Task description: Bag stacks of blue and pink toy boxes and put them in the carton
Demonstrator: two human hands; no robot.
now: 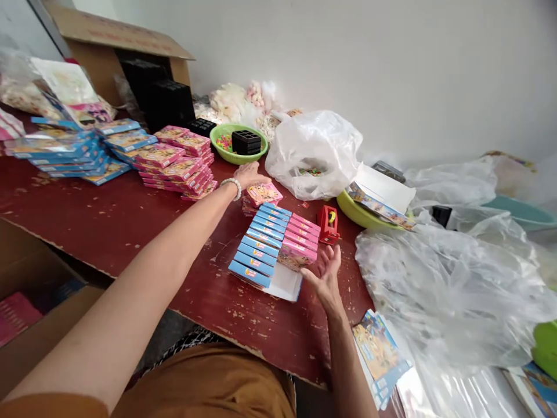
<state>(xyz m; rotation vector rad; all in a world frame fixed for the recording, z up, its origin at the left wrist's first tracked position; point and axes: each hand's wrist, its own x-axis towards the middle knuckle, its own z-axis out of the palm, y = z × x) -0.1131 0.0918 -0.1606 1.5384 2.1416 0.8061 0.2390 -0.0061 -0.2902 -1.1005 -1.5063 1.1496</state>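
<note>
My left hand [249, 174], with a beaded bracelet at the wrist, reaches to the back edge of a small stack of pink boxes [264, 193]. Its fingers are stretched out; whether they touch the top box I cannot tell. In front of that stack, a row of blue boxes [257, 247] and a shorter row of pink boxes [299, 244] stand on edge in a shallow white tray [285, 283], whose near right corner is bare. Beside the pink row, my right hand [325, 271] has its thumb and fingers spread, holding nothing.
A red tape dispenser [328, 225] stands right of the rows. Stacks of pink boxes [178, 165] and blue boxes [73, 152] lie at left. Behind are a green bowl [235, 158] and a white plastic bag [315, 148]. Clear plastic [444, 284] and printed cards [378, 348] lie right.
</note>
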